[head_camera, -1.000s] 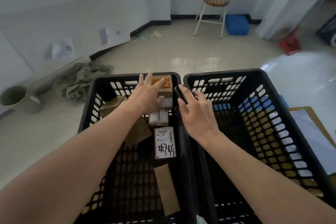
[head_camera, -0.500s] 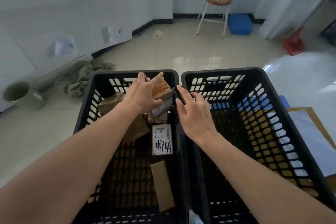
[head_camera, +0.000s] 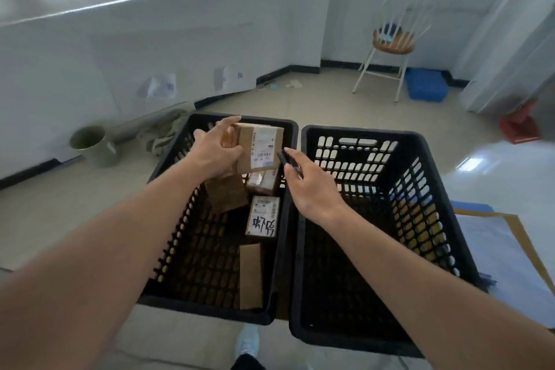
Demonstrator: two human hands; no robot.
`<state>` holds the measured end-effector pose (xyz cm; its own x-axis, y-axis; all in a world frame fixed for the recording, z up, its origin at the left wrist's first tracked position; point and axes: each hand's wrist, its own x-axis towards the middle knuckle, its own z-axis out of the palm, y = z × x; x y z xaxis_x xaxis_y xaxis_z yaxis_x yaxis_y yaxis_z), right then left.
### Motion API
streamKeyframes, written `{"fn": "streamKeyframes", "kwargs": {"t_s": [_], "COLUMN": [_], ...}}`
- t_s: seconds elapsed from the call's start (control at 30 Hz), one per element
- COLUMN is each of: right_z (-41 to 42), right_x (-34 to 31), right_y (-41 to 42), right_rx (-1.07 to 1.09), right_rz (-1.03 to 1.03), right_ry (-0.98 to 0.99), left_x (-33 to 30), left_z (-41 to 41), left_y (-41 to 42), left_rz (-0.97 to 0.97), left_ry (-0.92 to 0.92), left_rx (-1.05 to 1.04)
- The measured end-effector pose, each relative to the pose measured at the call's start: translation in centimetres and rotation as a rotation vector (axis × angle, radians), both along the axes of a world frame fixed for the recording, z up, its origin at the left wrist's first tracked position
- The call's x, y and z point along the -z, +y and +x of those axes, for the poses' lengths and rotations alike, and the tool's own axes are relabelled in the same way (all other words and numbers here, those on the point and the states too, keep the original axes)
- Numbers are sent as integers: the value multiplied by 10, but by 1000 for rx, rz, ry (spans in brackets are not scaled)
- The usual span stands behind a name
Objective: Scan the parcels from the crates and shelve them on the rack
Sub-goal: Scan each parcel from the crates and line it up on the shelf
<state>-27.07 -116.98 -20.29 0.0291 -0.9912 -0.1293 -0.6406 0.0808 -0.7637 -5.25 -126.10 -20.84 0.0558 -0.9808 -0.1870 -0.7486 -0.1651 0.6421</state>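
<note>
Two black crates sat side by side on the tiled floor in front of me. Off to the far left a green bucket (head_camera: pixel 90 144) stood by the wall, with a heap of drab cloth (head_camera: pixel 163 135) just beside it. My left hand (head_camera: pixel 217 153) was raised over the left crate (head_camera: pixel 168 249), fingers and thumb curled round a brown parcel (head_camera: pixel 259 147) — its white label faced up toward me. Below it, in that same crate, lay more parcels: a plain brown one (head_camera: pixel 226 194), a small labelled one (head_camera: pixel 264 183), one with handwriting on its label (head_camera: pixel 262 219) and a long narrow one (head_camera: pixel 250 275). My right hand (head_camera: pixel 312 186) hung over the gap between the crates, fingers curled round a slim black scanner (head_camera: pixel 288 161) — its tip sat just beside the held parcel's label. The right crate (head_camera: pixel 420 177) held nothing I could see. Beyond it stood a white chair (head_camera: pixel 393 42) and a blue bin (head_camera: pixel 425 84).
</note>
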Motion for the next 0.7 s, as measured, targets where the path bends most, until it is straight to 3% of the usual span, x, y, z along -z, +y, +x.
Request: {"fn": "streamKeyframes", "kwargs": {"t_s": [0.27,0.7], "right_z": [-11,1], "right_x": [-29,-84], "right_y": [29,62], "right_rx": [-235,-540], "right_rz": [-6,-25], "right_ry": [58,443], "left_x": [-42,-85], "left_z": [8,37], "left_y": [48,89], "left_rz": [-176,-325], "left_ry": [131,213], "left_rx": [-21,-7]}}
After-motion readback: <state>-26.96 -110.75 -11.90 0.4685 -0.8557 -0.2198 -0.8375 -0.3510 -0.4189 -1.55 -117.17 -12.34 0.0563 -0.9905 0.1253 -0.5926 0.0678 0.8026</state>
